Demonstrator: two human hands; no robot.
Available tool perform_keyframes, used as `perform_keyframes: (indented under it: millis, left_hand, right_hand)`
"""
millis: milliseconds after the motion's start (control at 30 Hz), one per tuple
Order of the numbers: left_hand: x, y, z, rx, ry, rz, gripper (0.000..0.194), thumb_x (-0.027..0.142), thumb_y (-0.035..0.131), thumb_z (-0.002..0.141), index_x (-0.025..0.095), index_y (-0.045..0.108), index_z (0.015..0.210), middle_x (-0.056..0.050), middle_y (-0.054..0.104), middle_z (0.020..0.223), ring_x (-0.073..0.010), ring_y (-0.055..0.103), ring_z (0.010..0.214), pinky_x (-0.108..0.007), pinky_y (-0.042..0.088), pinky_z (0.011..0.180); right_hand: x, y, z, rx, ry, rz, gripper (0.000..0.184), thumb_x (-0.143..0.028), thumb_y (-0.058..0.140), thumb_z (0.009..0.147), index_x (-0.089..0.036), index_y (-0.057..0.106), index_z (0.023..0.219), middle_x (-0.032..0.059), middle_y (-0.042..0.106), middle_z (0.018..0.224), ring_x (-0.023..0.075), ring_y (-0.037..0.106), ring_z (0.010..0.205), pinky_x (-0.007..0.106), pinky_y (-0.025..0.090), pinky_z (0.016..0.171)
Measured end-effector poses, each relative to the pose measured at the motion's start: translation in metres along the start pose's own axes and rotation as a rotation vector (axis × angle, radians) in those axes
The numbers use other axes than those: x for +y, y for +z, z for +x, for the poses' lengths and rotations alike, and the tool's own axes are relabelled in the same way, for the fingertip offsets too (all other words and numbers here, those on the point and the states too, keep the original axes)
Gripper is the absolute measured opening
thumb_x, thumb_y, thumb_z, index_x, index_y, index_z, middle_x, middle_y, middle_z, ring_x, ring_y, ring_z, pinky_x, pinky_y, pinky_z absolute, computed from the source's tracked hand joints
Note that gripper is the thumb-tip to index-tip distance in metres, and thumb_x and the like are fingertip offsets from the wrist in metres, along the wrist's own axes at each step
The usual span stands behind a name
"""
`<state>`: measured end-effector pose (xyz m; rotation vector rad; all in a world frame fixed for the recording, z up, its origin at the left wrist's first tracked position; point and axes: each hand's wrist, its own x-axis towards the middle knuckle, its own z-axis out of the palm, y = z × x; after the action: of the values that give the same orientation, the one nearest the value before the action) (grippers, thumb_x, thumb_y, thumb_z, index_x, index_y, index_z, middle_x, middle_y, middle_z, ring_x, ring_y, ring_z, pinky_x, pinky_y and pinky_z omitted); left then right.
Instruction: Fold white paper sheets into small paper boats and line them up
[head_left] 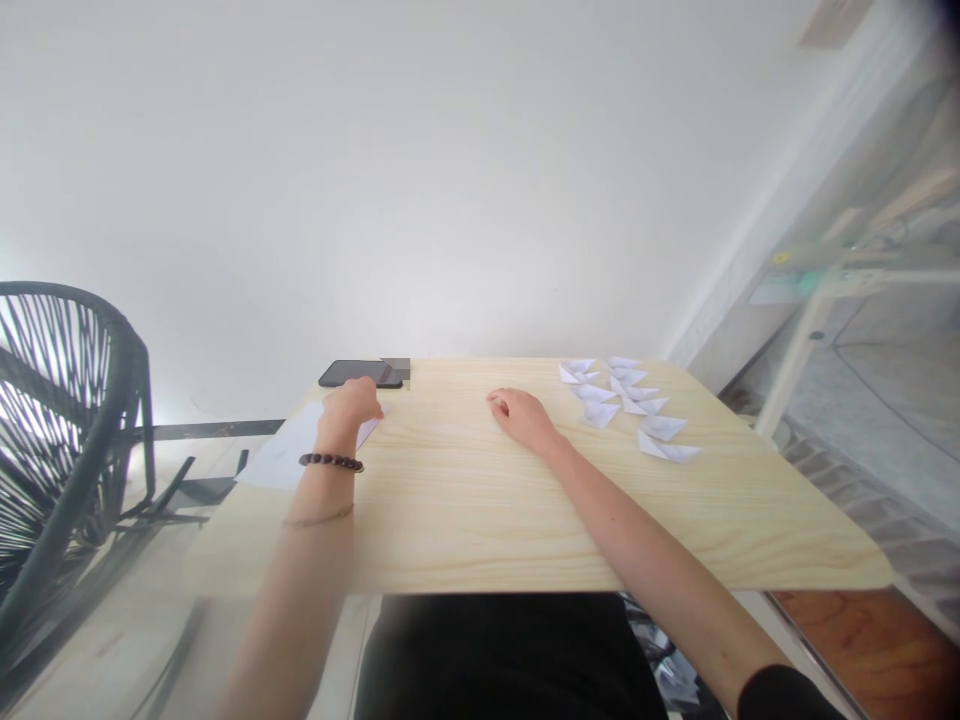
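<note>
My left hand [351,402], with a dark bead bracelet at its wrist, is at the far right corner of the white paper [277,450] on the table's left side. Its fingers are curled down on the paper's edge, and the fingertips are partly hidden. Near the middle of the table is my right hand [523,415], loosely curved, with a gap between thumb and forefinger and nothing visible in it. Several small folded white paper boats [598,413] stand in loose rows to the right of that hand.
A dark phone [356,373] lies at the back left of the pale wooden table [450,500], just beyond my left hand. Behind the table rises a white wall [480,180]. At the left is a dark woven chair [82,430]; a white metal frame [799,350] stands at right.
</note>
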<state>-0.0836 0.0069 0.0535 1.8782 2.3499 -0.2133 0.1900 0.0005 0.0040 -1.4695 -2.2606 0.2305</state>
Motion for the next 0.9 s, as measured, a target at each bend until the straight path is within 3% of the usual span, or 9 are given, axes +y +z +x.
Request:
perform_keyframes:
  millis: [200,367,500,900]
  left_hand:
    - [-0.001,-0.001,-0.005,0.106,0.078,-0.051,0.039,0.022,0.054,0.061,0.024,0.059,0.099,-0.009,0.06,0.102,-0.0253,0.055,0.09,-0.031,0.045,0.07]
    - [0.0,-0.004,-0.004,0.0,0.08,-0.091,0.027,0.027,0.057,0.059,0.023,0.064,0.084,-0.008,0.065,0.085,-0.023,0.06,0.076,-0.028,0.046,0.062]
    - [0.002,-0.006,-0.006,-0.033,0.097,-0.11,0.033,0.029,0.06,0.056,0.023,0.062,0.088,-0.008,0.065,0.085,-0.0231,0.059,0.075,-0.028,0.046,0.06]
    - [0.02,-0.007,-0.015,0.037,0.129,0.042,0.036,0.022,0.056,0.056,0.021,0.058,0.093,-0.008,0.06,0.096,-0.0245,0.055,0.086,-0.03,0.045,0.069]
  right_hand:
    - [0.0,0.0,0.001,-0.001,-0.01,0.001,0.026,-0.025,0.038,0.081,-0.019,0.055,0.1,0.0039,0.059,0.087,0.0123,0.051,0.078,0.022,0.034,0.072]
    - [0.001,0.0,0.001,-0.003,-0.022,-0.002,0.026,-0.025,0.037,0.082,-0.02,0.055,0.1,0.0039,0.059,0.088,0.0125,0.051,0.079,0.023,0.034,0.073]
    - [0.001,0.001,0.0,0.013,-0.018,-0.006,0.026,-0.025,0.037,0.081,-0.02,0.055,0.1,0.0037,0.059,0.088,0.0124,0.051,0.08,0.022,0.034,0.074]
    - [0.0,-0.001,0.0,-0.002,-0.011,0.01,0.026,-0.023,0.039,0.081,-0.019,0.057,0.099,0.0037,0.06,0.088,0.0128,0.052,0.081,0.023,0.034,0.074]
